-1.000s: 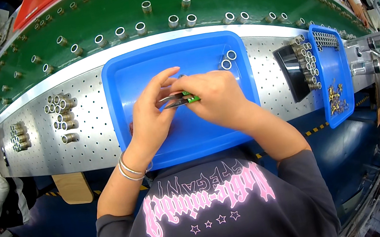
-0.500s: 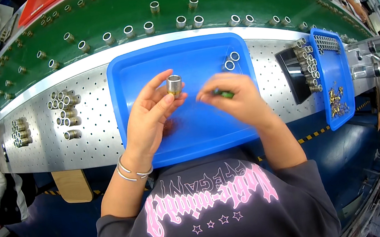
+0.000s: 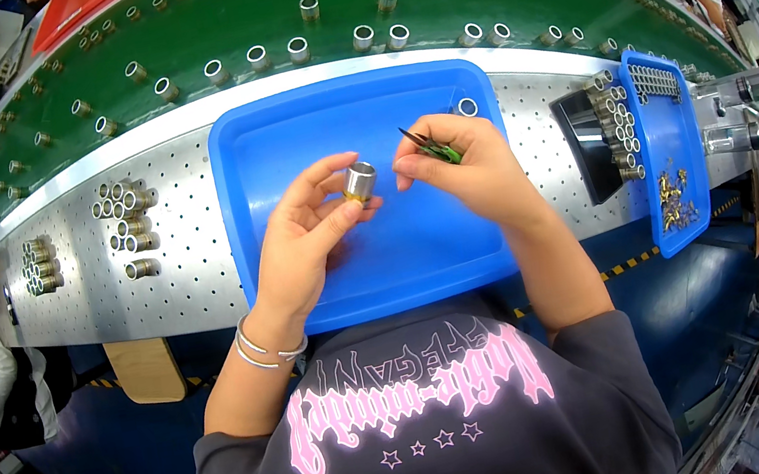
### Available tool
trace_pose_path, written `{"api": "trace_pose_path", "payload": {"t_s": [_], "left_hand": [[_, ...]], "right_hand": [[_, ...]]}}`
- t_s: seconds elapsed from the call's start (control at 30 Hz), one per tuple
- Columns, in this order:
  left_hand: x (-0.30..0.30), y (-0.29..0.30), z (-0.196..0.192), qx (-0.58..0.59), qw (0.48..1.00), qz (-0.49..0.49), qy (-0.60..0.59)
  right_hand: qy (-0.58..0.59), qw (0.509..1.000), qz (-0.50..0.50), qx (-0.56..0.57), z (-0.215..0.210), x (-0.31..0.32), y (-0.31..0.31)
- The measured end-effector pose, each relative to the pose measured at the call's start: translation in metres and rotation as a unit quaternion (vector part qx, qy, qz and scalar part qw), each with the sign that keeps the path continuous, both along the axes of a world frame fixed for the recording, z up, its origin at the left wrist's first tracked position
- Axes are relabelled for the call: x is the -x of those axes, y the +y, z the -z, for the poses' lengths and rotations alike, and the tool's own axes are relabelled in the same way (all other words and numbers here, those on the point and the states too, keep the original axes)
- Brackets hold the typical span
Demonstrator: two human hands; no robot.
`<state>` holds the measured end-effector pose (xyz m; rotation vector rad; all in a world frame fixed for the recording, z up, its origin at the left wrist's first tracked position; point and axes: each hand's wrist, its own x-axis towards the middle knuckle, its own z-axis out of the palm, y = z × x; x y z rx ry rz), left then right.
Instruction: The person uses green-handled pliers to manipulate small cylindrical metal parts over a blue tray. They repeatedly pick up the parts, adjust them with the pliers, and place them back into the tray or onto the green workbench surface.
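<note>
My left hand [image 3: 308,224] is closed around a short metal sleeve [image 3: 359,179], held between thumb and fingers above a blue tray [image 3: 284,299]. The sleeve is silvery with a brassy lower end, and its open end leans to the upper right. Just to the right, my right hand [image 3: 469,165] grips a small green-handled tool [image 3: 437,151] with two thin dark prongs pointing up and left. The prongs are apart from the sleeve. Another sleeve [image 3: 468,108] stands in the tray's far right corner, beyond my right hand.
Across the back runs a green belt [image 3: 259,14] with many upright sleeves. Sleeve groups [image 3: 128,215] stand on the perforated metal table [image 3: 192,270] at left. On the right are a dark flat panel [image 3: 585,150], more sleeves, and another blue tray [image 3: 660,233] holding small brassy pieces.
The sleeve has shifted slightly right and down and now tilts to the right. My right hand has risen a little, and the tool's prongs now show, pointing up-left.
</note>
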<state>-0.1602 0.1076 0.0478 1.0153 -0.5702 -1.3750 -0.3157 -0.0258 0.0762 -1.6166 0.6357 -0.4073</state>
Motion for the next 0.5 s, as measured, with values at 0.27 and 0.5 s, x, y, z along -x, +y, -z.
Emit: {"api": "trace_pose_path", "payload": {"t_s": [0.27, 0.5], "left_hand": [[0.005, -0.005, -0.001, 0.006, 0.997, -0.027, 0.066], [0.005, -0.004, 0.010, 0.021, 1.000, -0.018, -0.012]], "right_hand": [[-0.080, 0.993, -0.024, -0.087, 0.000, -0.006, 0.005], [-0.143, 0.982, -0.017, -0.126, -0.001, -0.012, 0.009]]}}
